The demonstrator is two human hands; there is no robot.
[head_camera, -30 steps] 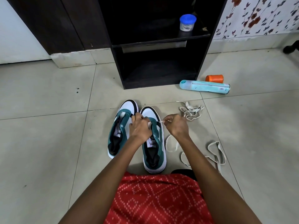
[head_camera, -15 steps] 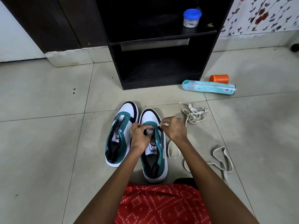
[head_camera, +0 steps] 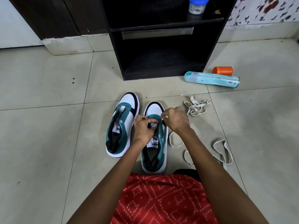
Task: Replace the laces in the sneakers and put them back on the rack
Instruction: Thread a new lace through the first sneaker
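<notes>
Two teal, white and black sneakers stand side by side on the tiled floor, the left sneaker (head_camera: 120, 126) unlaced and untouched. Over the front eyelets of the right sneaker (head_camera: 154, 152), my left hand (head_camera: 143, 128) pinches the shoe's upper edge. My right hand (head_camera: 175, 119) pinches the tip of a cream lace (head_camera: 175, 143) at an eyelet; the lace trails in loops over the floor to the right. A second cream lace (head_camera: 196, 105) lies bunched beyond my right hand. The dark rack (head_camera: 161, 46) stands open ahead.
A clear jar with a blue lid (head_camera: 196, 5) sits on the rack's upper shelf. A light-blue tube (head_camera: 212, 79) and an orange spool (head_camera: 222, 70) lie on the floor right of the rack. My red patterned clothing (head_camera: 161, 201) fills the bottom.
Both hands have drawn closer together over the right sneaker's front eyelets, the right hand bringing the lace tip in toward the shoe.
</notes>
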